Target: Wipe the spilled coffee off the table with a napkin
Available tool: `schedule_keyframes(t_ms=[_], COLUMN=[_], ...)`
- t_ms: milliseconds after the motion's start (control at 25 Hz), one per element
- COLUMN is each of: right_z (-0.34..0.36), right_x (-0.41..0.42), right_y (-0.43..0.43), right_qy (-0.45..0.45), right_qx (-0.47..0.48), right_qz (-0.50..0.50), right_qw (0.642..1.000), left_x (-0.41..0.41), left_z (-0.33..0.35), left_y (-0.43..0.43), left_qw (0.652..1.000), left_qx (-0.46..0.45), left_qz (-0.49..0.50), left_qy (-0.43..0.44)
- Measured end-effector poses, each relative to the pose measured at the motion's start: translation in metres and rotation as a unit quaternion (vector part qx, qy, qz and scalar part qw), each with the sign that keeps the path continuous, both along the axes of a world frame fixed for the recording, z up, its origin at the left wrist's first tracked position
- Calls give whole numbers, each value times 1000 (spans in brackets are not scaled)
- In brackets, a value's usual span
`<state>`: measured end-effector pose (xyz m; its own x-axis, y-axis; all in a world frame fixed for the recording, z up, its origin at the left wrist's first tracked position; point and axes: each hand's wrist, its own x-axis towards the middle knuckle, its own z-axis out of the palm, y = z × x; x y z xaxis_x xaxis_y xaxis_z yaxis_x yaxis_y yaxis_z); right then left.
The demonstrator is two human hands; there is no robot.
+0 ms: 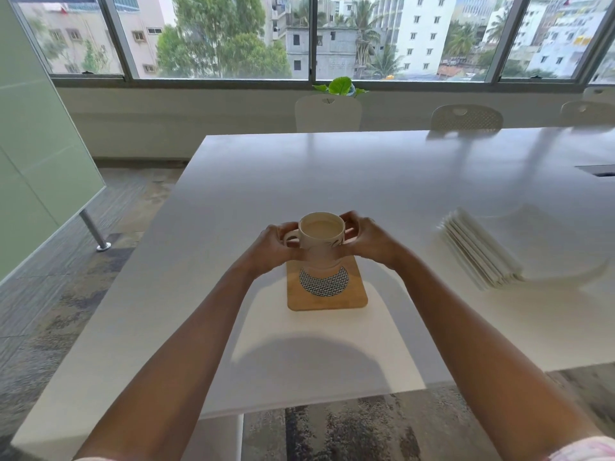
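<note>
A cream mug [321, 232] full of milky coffee is held just above a wooden coaster [327, 287] with a round patterned centre. My left hand [274, 242] grips the handle side of the mug. On the opposite side my right hand [366, 237] clasps the mug's wall. A stack of white napkins [476, 249] lies on a white plate [562, 261] to the right, apart from both hands. I see no spilled coffee on the white table [332, 181].
White chairs [327, 113] stand along the table's far side under the windows. A dark cable slot [597, 170] is cut into the tabletop at the far right. The table's left edge drops to carpeted floor with a metal leg [95, 231].
</note>
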<state>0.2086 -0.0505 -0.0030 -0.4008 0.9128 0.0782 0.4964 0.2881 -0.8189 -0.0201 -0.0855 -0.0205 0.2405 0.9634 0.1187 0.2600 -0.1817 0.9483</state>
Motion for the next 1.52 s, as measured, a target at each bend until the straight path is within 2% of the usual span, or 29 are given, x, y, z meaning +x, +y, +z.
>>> schedule_keyframes(t_ms=[200, 1120, 1360, 1440, 1520], right_z=[-6, -24, -20, -10, 4], right_x=[3, 3, 11, 16, 15], right_y=[-6, -13, -18, -20, -19], right_qy=[-23, -25, 18, 38, 40], right_qx=[-3, 1, -23, -31, 4], right_qz=[4, -6, 12, 4, -20], right_qw=[1000, 1000, 1000, 999, 999], left_x=[6, 5, 4, 2, 2], left_z=[-7, -11, 2, 14, 28], left_y=[-9, -6, -5, -7, -7], left_qw=[1000, 998, 992, 987, 985], left_qx=[-12, -53, -63, -49, -43], left_qz=[-2, -32, -65, -44, -13], left_qy=[2, 15, 92, 145, 166])
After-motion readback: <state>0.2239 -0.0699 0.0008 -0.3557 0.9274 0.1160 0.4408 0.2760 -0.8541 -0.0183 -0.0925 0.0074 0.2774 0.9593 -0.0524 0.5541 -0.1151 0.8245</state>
